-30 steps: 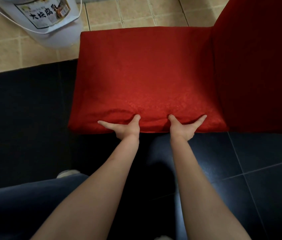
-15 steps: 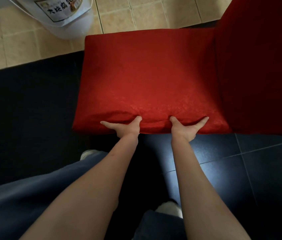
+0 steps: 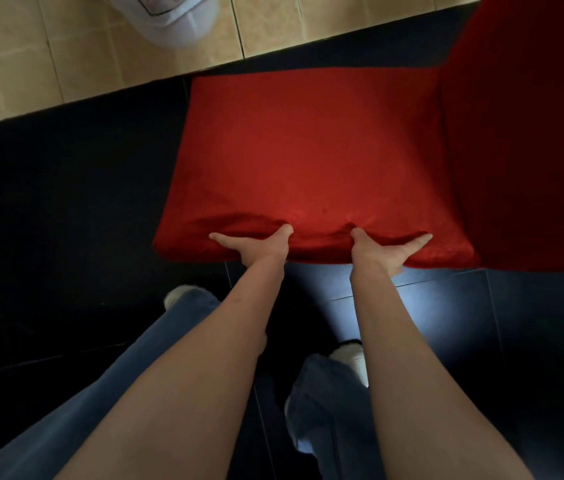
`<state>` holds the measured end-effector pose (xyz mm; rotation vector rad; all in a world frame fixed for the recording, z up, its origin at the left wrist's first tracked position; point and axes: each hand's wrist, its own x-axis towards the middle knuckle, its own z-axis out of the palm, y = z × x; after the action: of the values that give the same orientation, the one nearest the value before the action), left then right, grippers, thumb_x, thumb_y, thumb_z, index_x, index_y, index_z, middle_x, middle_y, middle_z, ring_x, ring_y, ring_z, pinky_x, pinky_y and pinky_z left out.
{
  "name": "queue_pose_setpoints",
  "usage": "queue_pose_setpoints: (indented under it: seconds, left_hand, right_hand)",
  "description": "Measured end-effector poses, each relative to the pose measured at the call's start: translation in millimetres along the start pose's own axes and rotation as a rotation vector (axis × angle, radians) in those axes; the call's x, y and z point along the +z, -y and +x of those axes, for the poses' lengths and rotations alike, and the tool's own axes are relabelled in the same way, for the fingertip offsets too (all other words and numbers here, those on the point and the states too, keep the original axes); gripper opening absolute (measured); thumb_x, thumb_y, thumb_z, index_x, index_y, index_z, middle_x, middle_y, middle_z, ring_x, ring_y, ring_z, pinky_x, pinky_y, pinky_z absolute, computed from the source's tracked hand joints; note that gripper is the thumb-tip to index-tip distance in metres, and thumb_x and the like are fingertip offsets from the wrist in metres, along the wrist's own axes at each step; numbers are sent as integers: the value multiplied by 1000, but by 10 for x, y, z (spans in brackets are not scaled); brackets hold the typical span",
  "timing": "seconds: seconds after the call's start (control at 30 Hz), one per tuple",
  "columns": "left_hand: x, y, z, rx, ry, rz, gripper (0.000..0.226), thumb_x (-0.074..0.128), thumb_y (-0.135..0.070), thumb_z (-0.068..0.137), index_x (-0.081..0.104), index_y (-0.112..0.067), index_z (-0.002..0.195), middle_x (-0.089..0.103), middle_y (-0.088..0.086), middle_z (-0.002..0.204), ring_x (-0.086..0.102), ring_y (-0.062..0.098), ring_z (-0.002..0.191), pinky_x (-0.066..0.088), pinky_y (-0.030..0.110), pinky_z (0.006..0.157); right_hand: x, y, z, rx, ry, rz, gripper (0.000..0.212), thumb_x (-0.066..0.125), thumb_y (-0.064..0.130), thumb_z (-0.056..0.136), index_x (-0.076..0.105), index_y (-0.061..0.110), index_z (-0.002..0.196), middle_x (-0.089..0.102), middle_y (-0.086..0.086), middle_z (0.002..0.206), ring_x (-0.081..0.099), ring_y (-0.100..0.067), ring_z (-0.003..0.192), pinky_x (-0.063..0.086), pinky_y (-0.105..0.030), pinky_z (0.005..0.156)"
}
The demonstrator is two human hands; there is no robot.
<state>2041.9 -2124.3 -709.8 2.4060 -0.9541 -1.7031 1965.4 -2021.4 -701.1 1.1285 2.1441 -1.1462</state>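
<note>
A chair covered in red fabric fills the middle of the view, with its seat [image 3: 308, 150] flat and its backrest [image 3: 529, 133] rising at the right. My left hand [image 3: 256, 245] grips the near edge of the seat, thumb on top and fingers under the rim. My right hand [image 3: 382, 247] grips the same edge a little to the right in the same way. The fabric wrinkles where both thumbs press. The fingers under the rim are mostly hidden.
A white plastic bucket [image 3: 176, 19] stands on beige tiles at the top. Dark floor tiles [image 3: 66, 202] surround the chair. My legs in blue jeans [image 3: 183, 317] and white shoes [image 3: 353, 358] stand just in front of the seat.
The chair has come towards me and away from the beige tiles and bucket. My feet have stepped back into view. Both hands keep the same grip on the seat edge.
</note>
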Motion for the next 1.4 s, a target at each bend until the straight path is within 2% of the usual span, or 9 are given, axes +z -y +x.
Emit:
queue_pose_setpoints:
  seconds: [0.17, 0.37, 0.6, 0.7, 0.8, 0.9, 1.13, 1.3, 1.4]
  left_hand:
    - [-353, -143, -34, -10, -7, 64, 138, 85, -21, 68, -29, -43, 143, 37, 14, 143, 60, 35, 106, 54, 48, 91]
    - [-802, -227, -114, 4, 4, 101, 135, 82, -15, 72, -30, -42, 144, 36, 12, 143, 50, 24, 95, 56, 40, 79]
    - [-1273, -280, -284, -41, -19, 209, 134, 82, -18, 74, -29, -38, 145, 38, 17, 144, 47, 19, 82, 45, 33, 71]
    - [-1435, -301, -339, -45, -52, 236, 137, 84, -19, 70, -29, -38, 145, 36, 18, 145, 53, 26, 110, 45, 39, 96]
    - [-1573, -333, -392, -59, -56, 234, 139, 85, -18, 69, -29, -40, 145, 33, 18, 147, 46, 35, 128, 42, 54, 104]
    - [-1697, -357, -423, -50, -71, 269, 139, 86, -21, 68, -27, -39, 146, 34, 19, 147, 45, 35, 129, 38, 51, 109]
    - [-1907, -415, -508, 17, -108, 310, 137, 87, -28, 66, -23, -39, 147, 43, 18, 140, 50, 32, 122, 39, 43, 104]
    - [-1981, -546, -531, 92, -94, 322, 133, 87, -35, 64, -15, -44, 148, 44, 15, 140, 51, 31, 119, 39, 40, 99]
    - [-1971, -625, -569, 130, -67, 292, 132, 88, -36, 63, -13, -47, 147, 43, 14, 142, 51, 30, 120, 43, 42, 103]
  right_hand:
    - [21, -79, -387, 61, -2, -11, 126, 85, 22, 70, -8, 46, 151, 46, -21, 131, 47, -12, 67, 40, -29, 80]
    - [13, -180, -853, 186, -18, 33, 126, 85, 20, 71, -8, 50, 149, 37, -22, 138, 61, -34, 102, 47, -40, 90]
    - [-106, -320, -1325, 283, -34, -18, 125, 84, 20, 73, -12, 51, 148, 35, -23, 136, 52, -25, 76, 48, -42, 85]
    - [-156, -371, -1502, 291, -55, -50, 126, 84, 21, 73, -13, 50, 147, 37, -23, 134, 44, -13, 61, 45, -37, 77]
    - [-203, -375, -1672, 316, -56, -52, 126, 84, 21, 73, -14, 50, 147, 33, -25, 137, 50, -19, 68, 45, -37, 79]
    - [-226, -362, -1821, 337, -49, -59, 126, 84, 21, 73, -13, 51, 147, 33, -25, 137, 54, -26, 77, 48, -40, 82]
    - [-243, -304, -2105, 339, -84, -54, 123, 84, 21, 72, -10, 52, 147, 35, -23, 133, 50, -18, 63, 51, -40, 76]
    - [-228, -171, -2240, 337, -49, -98, 121, 82, 31, 74, -12, 52, 146, 38, -26, 132, 59, -28, 74, 54, -44, 79]
    - [-244, -76, -2274, 331, -6, -95, 118, 82, 36, 75, -11, 53, 146, 40, -26, 133, 55, -25, 73, 50, -42, 78]
